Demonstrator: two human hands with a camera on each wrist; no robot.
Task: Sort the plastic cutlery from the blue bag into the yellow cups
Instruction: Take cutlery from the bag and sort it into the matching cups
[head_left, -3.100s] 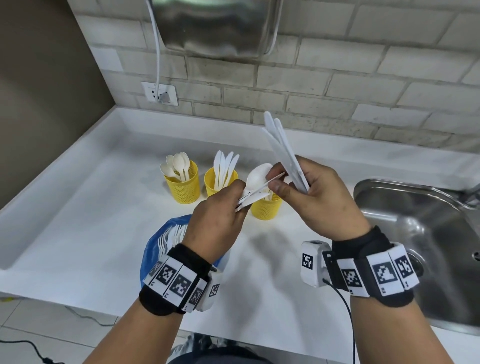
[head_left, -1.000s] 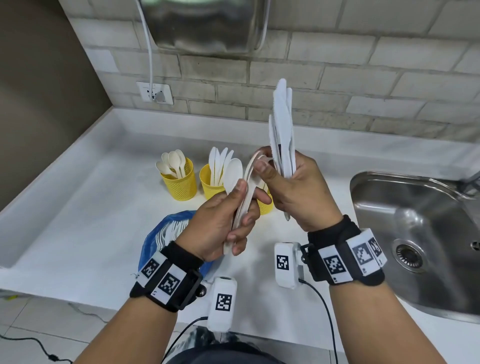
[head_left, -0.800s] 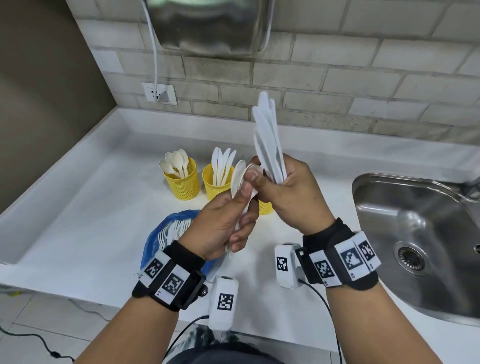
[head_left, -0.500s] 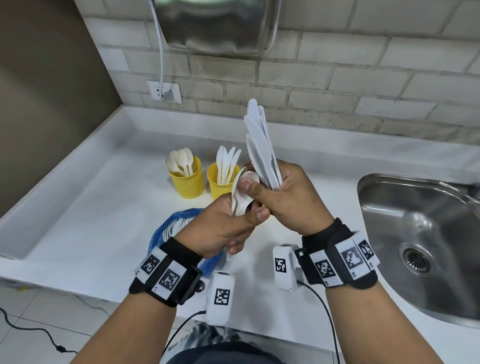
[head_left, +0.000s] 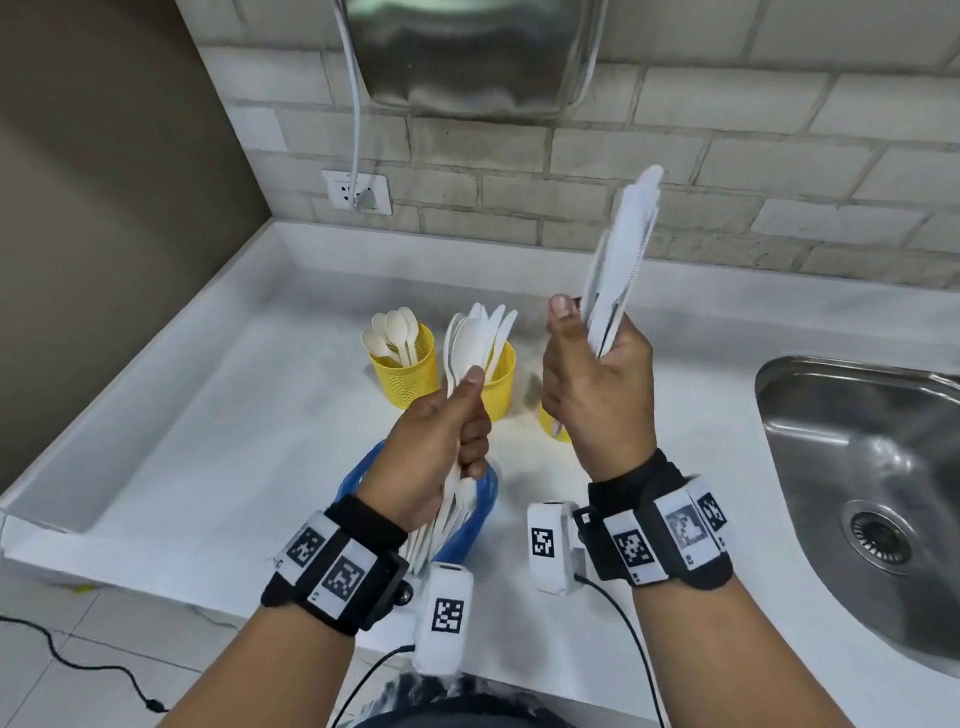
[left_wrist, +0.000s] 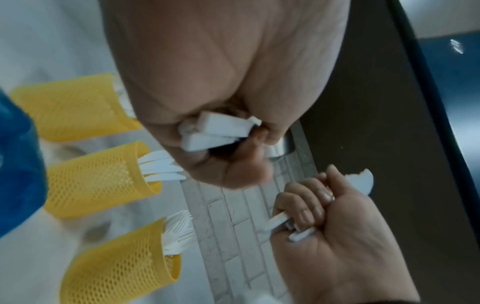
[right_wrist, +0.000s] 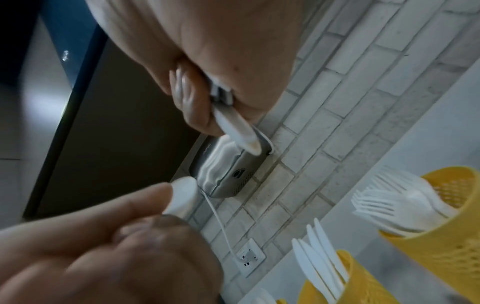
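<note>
My left hand (head_left: 457, 415) grips a small bunch of white plastic spoons (head_left: 467, 343), bowls up, above the blue bag (head_left: 485, 501). More white cutlery lies in the bag. My right hand (head_left: 587, 364) grips a bundle of white knives (head_left: 621, 249) that points up and slightly right. Three yellow mesh cups stand behind the hands: the left one (head_left: 408, 374) holds spoons, the middle one (head_left: 501, 379) knives, and the right one (head_left: 553, 431) is mostly hidden by my right hand. The left wrist view shows forks in that third cup (left_wrist: 122, 265). The two hands are apart.
A steel sink (head_left: 857, 467) is sunk into the white counter (head_left: 208, 441) at the right. Behind the cups rises a brick wall with a socket (head_left: 358, 192) and a metal dryer (head_left: 467, 52). A raised ledge borders the counter on the left.
The hands, close together before, have drawn apart. The left keeps the spoons and has moved left and down. The right has carried the knives to the right, and they now tilt right.
</note>
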